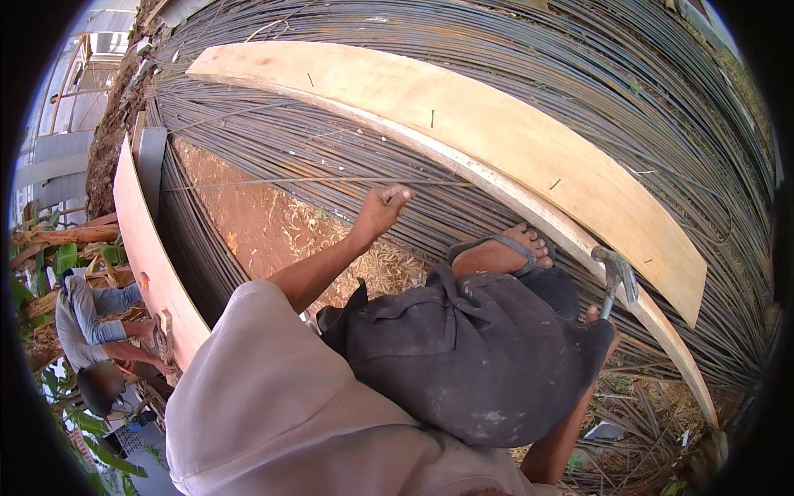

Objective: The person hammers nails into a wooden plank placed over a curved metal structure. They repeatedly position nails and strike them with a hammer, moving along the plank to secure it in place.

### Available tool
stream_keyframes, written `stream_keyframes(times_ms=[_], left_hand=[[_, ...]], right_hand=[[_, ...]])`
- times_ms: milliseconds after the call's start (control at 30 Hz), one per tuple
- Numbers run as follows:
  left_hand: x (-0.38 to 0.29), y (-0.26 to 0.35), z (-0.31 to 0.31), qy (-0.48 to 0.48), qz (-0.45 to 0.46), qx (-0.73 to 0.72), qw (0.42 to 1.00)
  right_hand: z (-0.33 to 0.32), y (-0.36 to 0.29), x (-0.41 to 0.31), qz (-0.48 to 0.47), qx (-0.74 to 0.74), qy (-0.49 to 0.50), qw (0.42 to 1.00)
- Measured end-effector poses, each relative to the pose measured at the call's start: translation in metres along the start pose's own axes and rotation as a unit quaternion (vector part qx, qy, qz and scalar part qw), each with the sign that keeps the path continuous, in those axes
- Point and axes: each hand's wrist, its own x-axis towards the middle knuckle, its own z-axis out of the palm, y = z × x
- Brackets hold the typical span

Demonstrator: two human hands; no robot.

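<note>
A long plywood strip (484,111) lies across the steel rods, with several nails, among them one nail (432,118), standing up from its face. Along its near edge runs a wooden batten (533,208); at the right end the two lie apart. My right hand (605,325), partly hidden behind my knee, grips a claw hammer (614,273) with its head up near the batten. Over the rods, short of the batten, is my left hand (389,206), its thumb and fingers drawn together. Whether something small is between them cannot be seen.
Bundled steel rods (298,149) cover much of the ground. My sandalled foot (512,251) rests on them near the batten. At the left, another plywood panel (155,260) stands on edge, with another person (102,335) bent beside it. Dry soil (242,204) lies between.
</note>
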Motion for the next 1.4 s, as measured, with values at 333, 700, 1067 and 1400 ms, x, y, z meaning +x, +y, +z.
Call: stream_keyframes(times_ms=[333, 700, 1067, 1400], left_hand=[[-0.07, -0.186, -0.092, 0.23, -0.025, 0.126, 0.965], [-0.096, -0.281, -0.137, 0.239, -0.045, 0.282, 0.928], [0.062, -0.072, 0.021, 0.328, 0.368, 0.526, 0.693], [0.068, 0.063, 0.037, -0.273, 0.052, 0.281, 0.919]], right_hand=[[0.039, -0.026, 0.064, -0.152, -0.036, -0.137, 0.978], [0.1, 0.027, 0.114, -0.027, -0.012, -0.001, 1.0], [0.092, -0.004, 0.108, -0.002, -0.056, -0.016, 0.998], [0.101, -0.099, 0.228, -0.149, -0.291, -0.054, 0.944]])
